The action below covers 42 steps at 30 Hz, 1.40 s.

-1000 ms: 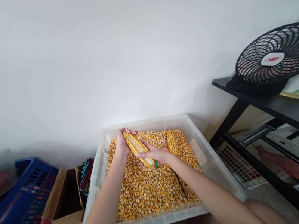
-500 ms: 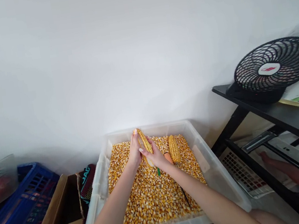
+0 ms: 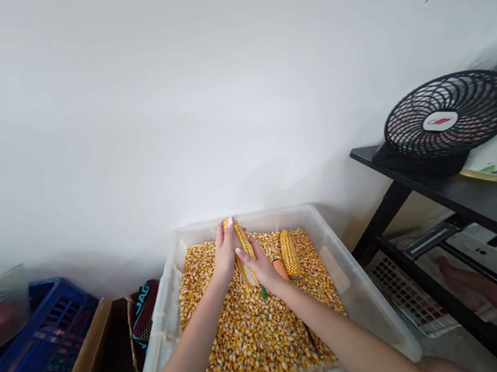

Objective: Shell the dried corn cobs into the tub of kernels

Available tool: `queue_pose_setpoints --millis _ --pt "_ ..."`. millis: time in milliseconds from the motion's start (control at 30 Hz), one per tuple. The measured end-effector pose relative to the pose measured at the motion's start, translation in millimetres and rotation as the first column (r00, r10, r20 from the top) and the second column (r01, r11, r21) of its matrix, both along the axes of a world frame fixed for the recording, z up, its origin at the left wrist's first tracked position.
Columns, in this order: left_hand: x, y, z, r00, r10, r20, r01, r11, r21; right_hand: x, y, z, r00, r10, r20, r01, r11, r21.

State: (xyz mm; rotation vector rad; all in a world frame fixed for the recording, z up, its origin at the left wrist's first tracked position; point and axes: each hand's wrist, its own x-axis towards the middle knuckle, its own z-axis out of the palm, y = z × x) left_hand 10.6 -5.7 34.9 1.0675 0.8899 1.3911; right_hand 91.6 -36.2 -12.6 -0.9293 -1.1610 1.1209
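Both hands hold one corn cob (image 3: 241, 243) above the far end of a clear plastic bin (image 3: 365, 299) that is filled with loose corn kernels (image 3: 253, 336); the left hand (image 3: 224, 257) has its grip wrapped round the cob's upper part, the right hand (image 3: 259, 264) has its grip pinched on the lower part, thumb pressed to the kernel rows. The cob stands nearly upright, with a pale stripped strip showing; a thin green-tipped tool (image 3: 263, 291) pokes out below the right hand. A second, whole cob (image 3: 289, 252) lies on the kernels just beside it. The risks, as I judge them: the thumb slipping on hard rows and scraping skin; freed kernels springing over the bin's far rim; the tool's point jabbing a palm if the cob twists.
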Motion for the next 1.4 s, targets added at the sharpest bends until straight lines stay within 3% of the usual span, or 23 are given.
queue_pose_setpoints --millis 100,200,367,467,600,733,967,1133,1267,1400 --pt "-0.9 0.7 -2.5 0.996 0.014 -0.091 -0.01 0.999 0.043 -1.2 -1.2 -1.2 1.0 -0.028 0.012 0.028 1.0 -0.006" --pt "-0.5 -1.3 -2.5 0.978 0.032 -0.204 -0.006 0.992 0.125 -1.9 -3.4 -0.1 0.995 -0.038 -0.091 0.032 0.997 -0.069" --pt "-1.6 -8.0 6.4 0.942 0.06 -0.329 0.033 0.963 0.268 -1.9 -5.9 5.7 0.972 0.023 -0.232 -0.046 0.995 -0.094" --pt "-3.4 -10.8 11.6 0.947 0.032 -0.319 0.064 0.956 0.286 -1.0 -6.1 8.2 0.961 0.068 -0.27 -0.092 0.993 -0.077" --pt "-3.7 -9.2 12.5 0.99 -0.086 -0.116 0.102 0.985 0.142 1.1 -4.3 8.1 0.992 0.039 -0.118 -0.04 0.999 -0.007" --pt "-2.3 -6.1 11.1 1.0 0.011 0.001 -0.011 1.0 -0.013 3.7 -1.0 4.6 0.997 0.017 0.081 -0.025 0.995 0.099" --pt "-6.4 -1.6 9.6 0.992 0.002 -0.124 0.011 0.994 0.105 14.2 0.3 0.1 0.925 -0.098 0.367 0.073 0.994 0.081" --pt "-9.6 6.6 2.9 0.979 0.014 -0.201 0.004 0.996 0.088 20.9 -2.7 4.4 0.833 -0.125 0.539 0.068 0.99 0.124" --pt "-9.8 9.0 -1.0 0.968 0.019 -0.25 -0.002 0.998 0.069 21.8 -3.3 5.7 0.806 -0.132 0.578 0.062 0.988 0.14" --pt "-11.2 9.6 -3.4 0.959 0.001 -0.283 0.034 0.992 0.119 22.6 -2.0 5.4 0.872 -0.061 0.487 -0.029 0.984 0.174"
